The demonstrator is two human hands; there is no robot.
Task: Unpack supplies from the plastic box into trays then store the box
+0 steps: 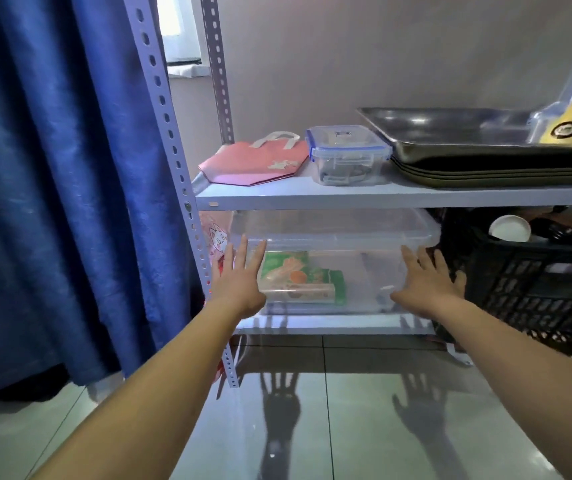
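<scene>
- Reaching forward, the left hand [239,277] and the right hand [426,278] are both spread flat with straight fingers and grip nothing.
- Between the two hands sits the clear plastic box [333,237] with its lid on, resting on the lower shelf [329,329] of a metal rack.
- The left fingers overlap the box's left front corner and the right fingers its right front corner; whether the palms actually touch the wall I cannot tell.
- Just inside the box, close to the left hand, lies a green packet [303,275].
- Beyond the right hand, just beside the box, stands a black crate [537,282] holding a white bowl [509,228].
- Above both hands, the upper shelf [347,197] carries a pink bag [253,162], a small clip-lid container [347,155] and stacked metal trays [485,147].
- Outside the left hand hangs a blue curtain [52,168].
- Below the wrists, glossy floor tiles [347,427] show both hands' shadows.
</scene>
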